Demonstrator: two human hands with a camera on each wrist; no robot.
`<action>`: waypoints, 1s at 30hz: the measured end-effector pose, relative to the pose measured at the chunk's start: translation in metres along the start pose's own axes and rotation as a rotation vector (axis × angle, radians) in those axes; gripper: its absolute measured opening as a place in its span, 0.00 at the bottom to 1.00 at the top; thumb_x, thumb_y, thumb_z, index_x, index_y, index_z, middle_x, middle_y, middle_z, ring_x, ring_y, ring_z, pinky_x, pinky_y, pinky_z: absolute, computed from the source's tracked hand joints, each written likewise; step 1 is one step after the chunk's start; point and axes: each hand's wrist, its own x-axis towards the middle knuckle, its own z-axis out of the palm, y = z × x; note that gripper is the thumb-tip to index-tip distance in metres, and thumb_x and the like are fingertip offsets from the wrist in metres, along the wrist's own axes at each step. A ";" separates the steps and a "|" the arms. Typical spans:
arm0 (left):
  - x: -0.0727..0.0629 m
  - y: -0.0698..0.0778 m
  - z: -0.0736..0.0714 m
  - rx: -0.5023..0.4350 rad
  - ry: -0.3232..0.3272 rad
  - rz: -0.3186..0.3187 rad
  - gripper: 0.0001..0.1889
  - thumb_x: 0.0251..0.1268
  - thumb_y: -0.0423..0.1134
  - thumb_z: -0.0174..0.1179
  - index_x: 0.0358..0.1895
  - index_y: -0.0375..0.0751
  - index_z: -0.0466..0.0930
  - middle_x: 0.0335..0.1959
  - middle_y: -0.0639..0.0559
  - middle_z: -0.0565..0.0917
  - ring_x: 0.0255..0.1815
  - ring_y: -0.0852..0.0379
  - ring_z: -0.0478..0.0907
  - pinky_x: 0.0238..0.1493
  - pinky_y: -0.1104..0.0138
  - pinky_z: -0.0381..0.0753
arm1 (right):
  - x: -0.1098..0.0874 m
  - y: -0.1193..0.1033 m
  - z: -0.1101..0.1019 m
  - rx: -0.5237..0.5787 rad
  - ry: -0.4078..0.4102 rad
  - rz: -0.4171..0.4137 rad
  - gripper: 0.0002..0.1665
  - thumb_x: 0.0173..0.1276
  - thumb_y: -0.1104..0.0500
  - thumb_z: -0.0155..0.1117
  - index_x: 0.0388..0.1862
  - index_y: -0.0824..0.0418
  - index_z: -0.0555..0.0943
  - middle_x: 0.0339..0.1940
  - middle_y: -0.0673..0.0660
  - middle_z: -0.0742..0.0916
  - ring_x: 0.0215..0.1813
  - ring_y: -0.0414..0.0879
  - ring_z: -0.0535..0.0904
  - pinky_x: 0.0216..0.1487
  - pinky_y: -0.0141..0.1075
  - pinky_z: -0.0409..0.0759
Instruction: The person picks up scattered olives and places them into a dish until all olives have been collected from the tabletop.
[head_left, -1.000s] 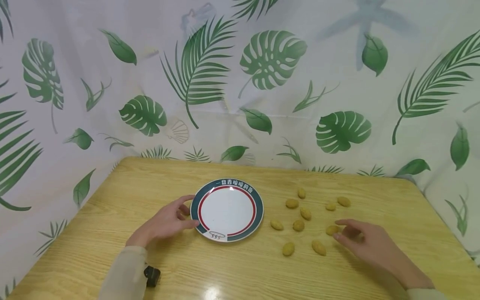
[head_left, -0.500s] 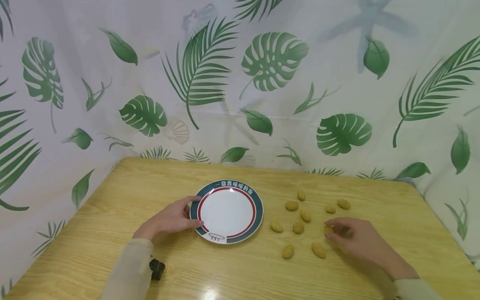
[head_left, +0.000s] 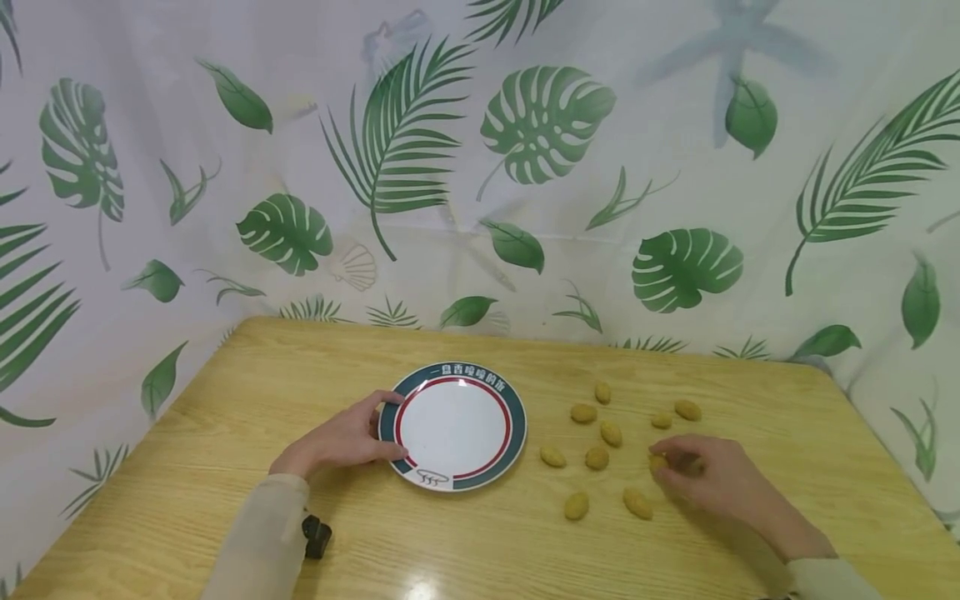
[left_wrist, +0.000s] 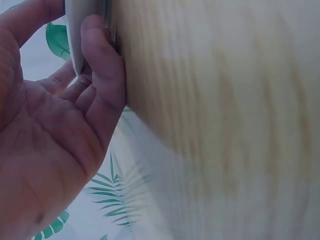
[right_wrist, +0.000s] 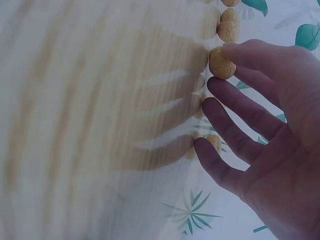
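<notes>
My left hand (head_left: 341,437) grips the left rim of a round white plate (head_left: 517,429) with a dark teal border and a red ring. In the left wrist view, the plate (left_wrist: 75,37) shows edge-on, with the fingers curled around its edge. My right hand (head_left: 716,475) pinches a wrinkled yellow-brown nut-like piece (head_left: 656,462) between thumb and fingers, at table height. The right wrist view shows this piece (right_wrist: 221,64) under the thumb tip, while the other fingers spread toward the table. Several similar pieces (head_left: 597,457) lie scattered between plate and right hand.
A wooden table (head_left: 480,550) fills the lower view. Behind and to the left hangs a white cloth (head_left: 450,208) printed with green leaves. A small black device (head_left: 317,536) sits at my left wrist.
My right hand moved slightly left and took hold of the nut-like piece. My left hand moved a little right, its thumb now farther over the plate's rim. The plate stayed nearly still.
</notes>
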 end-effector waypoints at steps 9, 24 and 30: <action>0.001 -0.001 0.002 -0.033 -0.020 0.005 0.40 0.61 0.44 0.72 0.73 0.47 0.61 0.45 0.45 0.81 0.37 0.53 0.77 0.38 0.65 0.79 | 0.000 -0.003 0.000 0.030 0.030 0.022 0.15 0.65 0.57 0.75 0.50 0.57 0.88 0.42 0.49 0.91 0.42 0.41 0.85 0.41 0.33 0.82; 0.001 0.003 0.000 -0.030 -0.026 -0.043 0.41 0.60 0.45 0.74 0.73 0.49 0.61 0.51 0.43 0.80 0.41 0.52 0.78 0.40 0.65 0.81 | 0.012 -0.025 -0.002 0.089 0.088 -0.010 0.15 0.68 0.54 0.73 0.52 0.54 0.87 0.47 0.50 0.91 0.45 0.40 0.85 0.42 0.32 0.82; 0.001 0.003 0.000 -0.029 -0.029 -0.059 0.41 0.59 0.46 0.74 0.73 0.50 0.61 0.52 0.43 0.79 0.42 0.53 0.78 0.40 0.66 0.80 | 0.021 -0.034 0.000 0.101 0.069 -0.025 0.16 0.69 0.54 0.72 0.53 0.54 0.87 0.48 0.50 0.91 0.47 0.47 0.85 0.42 0.32 0.82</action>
